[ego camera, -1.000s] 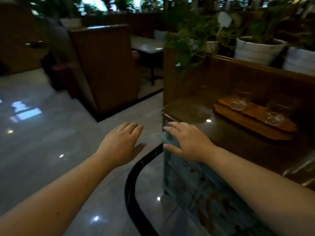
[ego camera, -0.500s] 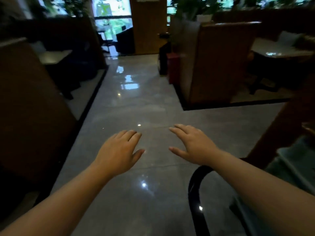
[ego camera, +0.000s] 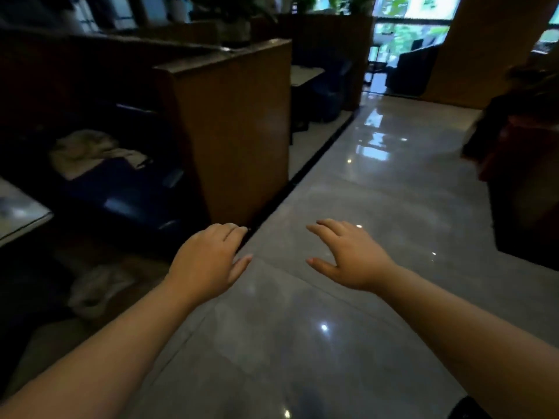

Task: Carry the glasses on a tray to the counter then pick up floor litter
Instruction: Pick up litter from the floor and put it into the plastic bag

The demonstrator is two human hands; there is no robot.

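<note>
My left hand [ego camera: 208, 261] and my right hand [ego camera: 348, 255] are stretched out in front of me, palms down, fingers apart, holding nothing. They hover above a shiny grey tiled floor [ego camera: 348, 297]. The tray, the glasses and the counter are out of view. A pale crumpled thing [ego camera: 96, 290] lies on the dim floor under the booth at the left; I cannot tell what it is.
A wooden booth partition [ego camera: 239, 128] stands left of the aisle, with a dark blue seat [ego camera: 127, 195] and a white table corner [ego camera: 21, 216] behind it. A dark cabinet [ego camera: 526, 219] and a person [ego camera: 514, 122] are at the right. The aisle runs ahead toward bright windows [ego camera: 405, 34].
My view has swung left, away from the counter with the tray and glasses, which have left the frame. Both hands keep the same open pose in front of me.
</note>
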